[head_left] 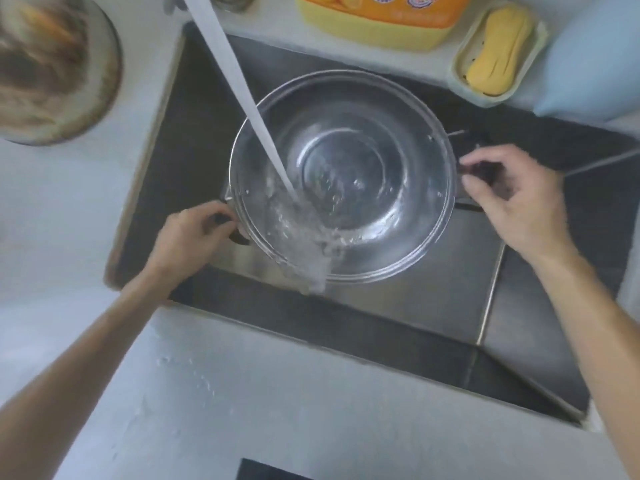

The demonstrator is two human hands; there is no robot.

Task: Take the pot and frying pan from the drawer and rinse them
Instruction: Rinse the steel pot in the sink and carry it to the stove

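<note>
Writing: I see red characters on the orange label of the yellow bottle (377, 19) at the back edge, too blurred for me to read
Count: I count one pot (343, 178), one bottle, one soap (498, 53), one soap dish (460, 64), one bowl (52, 67), one pale blue thing (595, 64) at the right edge that I cannot identify; no frying pan in my view
Pot: steel, round, held over the sink (433, 278) and tipped toward me, a dark handle at each side; it holds a little water, which spills over the near rim
Water: one stream (242, 88) runs from top left down into the pot and splashes on its near left wall
Left hand (194, 237): my left grip is clamped on the pot's left handle, fingers curled round it
Right hand (512, 202): fingers curled at the pot's right handle, thumb and forefinger pinching it, so this grip is clamped too
Soap dish: pale green, on the tabletop (277, 393) behind the sink, with the yellow soap lying in it
Bowl: on the tabletop at far left, contents blurred, brownish with some orange
Tabletop: white, with water drops near the front edge of the sink
</note>
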